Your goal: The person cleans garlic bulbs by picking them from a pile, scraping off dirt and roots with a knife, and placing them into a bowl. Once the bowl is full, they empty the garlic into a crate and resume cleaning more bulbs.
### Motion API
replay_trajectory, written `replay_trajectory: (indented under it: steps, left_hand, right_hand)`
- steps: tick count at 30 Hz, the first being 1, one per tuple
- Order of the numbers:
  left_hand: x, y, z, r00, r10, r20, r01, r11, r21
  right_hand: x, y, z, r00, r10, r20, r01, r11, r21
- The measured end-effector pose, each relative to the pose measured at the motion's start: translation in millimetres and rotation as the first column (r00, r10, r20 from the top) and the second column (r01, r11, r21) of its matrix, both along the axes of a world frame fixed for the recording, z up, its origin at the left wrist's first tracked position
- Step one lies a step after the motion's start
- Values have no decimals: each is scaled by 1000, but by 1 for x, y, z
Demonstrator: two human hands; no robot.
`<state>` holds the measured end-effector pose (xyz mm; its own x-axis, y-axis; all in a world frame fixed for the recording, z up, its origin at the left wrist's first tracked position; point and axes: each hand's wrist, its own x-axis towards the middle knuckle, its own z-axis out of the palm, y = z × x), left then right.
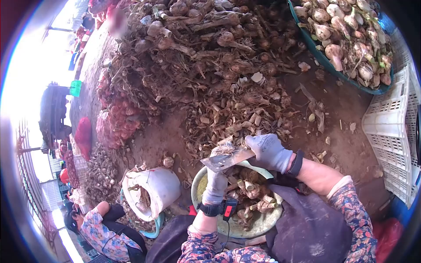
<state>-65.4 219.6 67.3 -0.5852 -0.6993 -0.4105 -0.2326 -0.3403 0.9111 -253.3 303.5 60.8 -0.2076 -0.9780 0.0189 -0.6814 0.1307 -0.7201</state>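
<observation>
My right hand (268, 151), in a pale glove, is wrapped round the handle end of a broad metal blade (223, 161). The blade reaches left, over my left hand (215, 186), which is gloved too and raised beside a garlic bulb (224, 149). The bulb's pale roots show just above the blade; the blade hides my left fingertips and part of the bulb. Below both hands, a round basin (258, 228) at my lap holds garlic bulbs with cut stems (252, 190). Dark cloth covers my knees.
A large heap of dried garlic (210, 57) lies ahead. Left stands a white bucket (164, 188). At the upper right is a teal-rimmed basket (322, 57) of garlic, near white crates (386, 118). Another person (107, 232) sits at the lower left.
</observation>
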Motion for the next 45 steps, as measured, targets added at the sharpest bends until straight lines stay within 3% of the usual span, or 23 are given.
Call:
replay_trajectory:
  steps: [4, 5, 7, 9, 11, 14, 15, 17, 21, 23, 25, 27, 28, 30, 32, 34, 36, 37, 38, 40, 41, 43, 45]
  left_hand:
    - [-9, 6, 22, 965, -190, -182, 186, 982, -39]
    - [-14, 12, 49, 920, -285, -270, 282, 958, -49]
    - [-15, 17, 72, 879, -319, -354, 332, 943, -24]
    - [-21, 4, 71, 964, -167, -207, 207, 960, 190]
    - [-38, -1, 66, 974, -106, -199, 122, 990, 71]
    - [-19, -13, 41, 999, 31, 9, -32, 997, 76]
    - [-26, -12, 38, 989, 49, -141, -75, 979, -190]
    - [-22, -10, 31, 915, 195, -354, -161, 979, 125]
    - [-22, -1, -3, 821, 481, -308, -427, 875, 226]
    - [-31, -2, -3, 856, 430, -287, -422, 902, 93]
    - [-36, -2, 2, 858, 378, -349, -372, 924, 86]
    - [-27, -7, 14, 843, 299, -448, -294, 952, 83]
    - [-25, -3, 30, 821, 302, -485, -273, 953, 130]
    - [-4, -26, 50, 931, -274, -242, 263, 962, -77]
    - [23, -49, 57, 638, -753, 163, 769, 633, -83]
    - [68, -82, 5, 872, -347, 346, 447, 853, -271]
    - [104, -141, -32, 621, 270, 736, 353, 741, -571]
    - [134, -178, -67, 419, 390, 820, 213, 835, -506]
    - [130, -189, -60, 138, 436, 889, 391, 801, -453]
    - [169, -218, -102, -39, 186, 982, 493, 858, -143]
    - [224, -257, -177, 48, 104, 993, 411, 905, -115]
    - [173, -237, -121, 53, 203, 978, 514, 834, -201]
    - [145, -222, -88, 269, 62, 961, 467, 864, -187]
  right_hand:
    - [-5, -2, -32, 990, -139, 5, 135, 969, 208]
    - [-35, -3, -49, 928, -353, 118, 221, 778, 588]
    - [-61, 24, -57, 849, -523, -75, 517, 791, 329]
    - [-58, 39, -48, 843, -538, 28, 523, 831, 189]
    - [-52, 41, -40, 907, -420, -1, 394, 850, 351]
    - [-31, 43, -27, 856, -481, 191, 367, 823, 433]
    - [-28, 46, -25, 834, -498, 237, 371, 824, 428]
    - [-21, 37, -43, 842, -500, 200, 387, 820, 422]
    - [-22, 6, 1, 808, -480, 342, 473, 874, 110]
    - [-31, -9, 50, 774, -416, 477, 513, 854, -86]
    - [-30, -14, 62, 893, -236, 383, 402, 802, -442]
    - [-20, -14, -1, 985, -142, 100, 112, 960, 256]
    - [-29, -2, -33, 983, -61, 174, -44, 837, 545]
    - [-27, 22, -32, 958, -270, 96, 147, 752, 643]
    - [-22, 43, -45, 875, -453, 171, 302, 787, 538]
    - [-23, 49, -67, 924, -373, 84, 267, 786, 557]
    - [-20, 47, -63, 928, -365, 81, 239, 746, 621]
    - [-16, 48, -64, 921, -380, 88, 244, 738, 629]
    - [-11, 47, -65, 912, -392, 120, 244, 754, 610]
    - [-7, 41, -63, 923, -367, 119, 219, 753, 620]
    - [-5, 38, -61, 926, -358, 121, 209, 753, 623]
    - [-5, 33, -59, 928, -348, 135, 190, 752, 631]
    - [-5, 31, -61, 904, -379, 197, 196, 778, 596]
